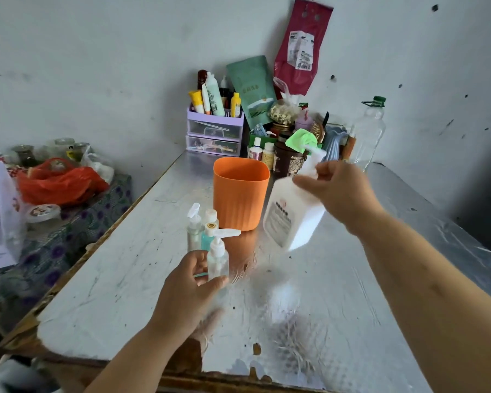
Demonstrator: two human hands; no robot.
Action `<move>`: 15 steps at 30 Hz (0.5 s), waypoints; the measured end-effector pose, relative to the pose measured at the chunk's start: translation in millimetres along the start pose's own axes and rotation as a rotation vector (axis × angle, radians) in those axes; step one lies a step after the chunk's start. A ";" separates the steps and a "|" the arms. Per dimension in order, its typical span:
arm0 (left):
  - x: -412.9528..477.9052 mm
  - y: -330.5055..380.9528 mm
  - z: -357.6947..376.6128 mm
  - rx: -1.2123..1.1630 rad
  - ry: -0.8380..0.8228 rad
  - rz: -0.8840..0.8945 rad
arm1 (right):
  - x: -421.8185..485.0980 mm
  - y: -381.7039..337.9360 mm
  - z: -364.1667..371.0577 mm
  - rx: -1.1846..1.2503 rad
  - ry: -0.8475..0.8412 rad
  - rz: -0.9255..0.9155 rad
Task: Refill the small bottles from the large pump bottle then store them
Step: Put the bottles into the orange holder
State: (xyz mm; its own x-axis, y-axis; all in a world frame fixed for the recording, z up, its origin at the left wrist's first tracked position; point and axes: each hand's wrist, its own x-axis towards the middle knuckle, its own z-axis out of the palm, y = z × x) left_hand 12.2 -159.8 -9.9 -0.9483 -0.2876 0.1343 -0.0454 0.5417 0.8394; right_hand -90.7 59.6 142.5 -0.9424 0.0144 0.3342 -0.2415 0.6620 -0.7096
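My left hand (192,282) grips a small clear pump bottle (217,260) with a white pump head, held upright just above the table. Right behind it stand a small clear spray bottle (194,226), a small teal bottle (207,239) and another small capped bottle (211,217). My right hand (338,191) holds the large white pump bottle (291,214) by its shoulder and neck, lifted and tilted, blurred by motion. An orange cup (240,194) stands open and upright between the small bottles and the large bottle.
The worn metal table (125,279) has a purple drawer organiser (214,131) of tubes, jars, pouches and an empty clear plastic bottle (369,134) along the back wall. To the left, a lower surface holds a red plastic bag (60,182) and jars.
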 end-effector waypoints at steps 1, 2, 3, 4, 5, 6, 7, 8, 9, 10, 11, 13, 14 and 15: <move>0.4 -1.4 -1.7 -0.009 -0.001 0.002 | 3.0 -9.3 -5.7 0.048 0.029 -0.021; 0.6 -2.3 -4.1 -0.019 0.000 0.005 | 6.7 -17.9 -11.1 0.091 0.066 -0.040; 0.1 -3.3 -7.0 -0.026 0.001 0.004 | 9.6 -26.5 -16.3 0.128 0.111 -0.057; 1.3 -3.5 -11.0 -0.032 0.005 0.009 | 15.0 -35.1 -19.6 0.165 0.153 -0.076; 1.4 -3.1 -13.7 -0.037 0.007 0.015 | 18.8 -42.5 -23.0 0.207 0.191 -0.089; 2.1 -2.7 -17.1 -0.041 0.013 0.024 | 24.2 -50.3 -23.5 0.241 0.226 -0.097; 2.7 -2.3 -19.2 -0.044 0.018 0.030 | 29.2 -57.1 -22.7 0.269 0.257 -0.097; 2.2 -2.6 -21.4 -0.050 0.022 0.033 | 35.1 -63.4 -18.9 0.287 0.279 -0.094; 2.3 -2.1 -21.9 -0.057 0.022 0.033 | 40.7 -68.5 -14.5 0.300 0.295 -0.090; 1.7 -1.9 -21.7 -0.066 0.018 0.035 | 46.1 -72.9 -8.6 0.312 0.304 -0.085; 1.1 -2.4 -22.2 -0.075 0.014 0.037 | 50.9 -77.3 -0.8 0.320 0.306 -0.078; 0.3 -1.3 -21.5 -0.085 0.005 0.049 | 60.1 -81.0 13.3 0.319 0.305 -0.047; 0.4 -1.9 -22.6 -0.089 0.008 0.052 | 64.1 -82.9 21.9 0.310 0.293 -0.035; 0.4 -2.0 -23.1 -0.096 0.011 0.053 | 68.0 -83.5 29.0 0.296 0.284 -0.024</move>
State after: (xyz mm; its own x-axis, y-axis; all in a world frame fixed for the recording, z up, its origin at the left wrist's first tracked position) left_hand 19.2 -179.2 0.6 -0.9450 -0.2694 0.1856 0.0358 0.4788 0.8772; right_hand -141.3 -16.4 206.4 -0.8442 0.2351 0.4816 -0.3581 0.4211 -0.8333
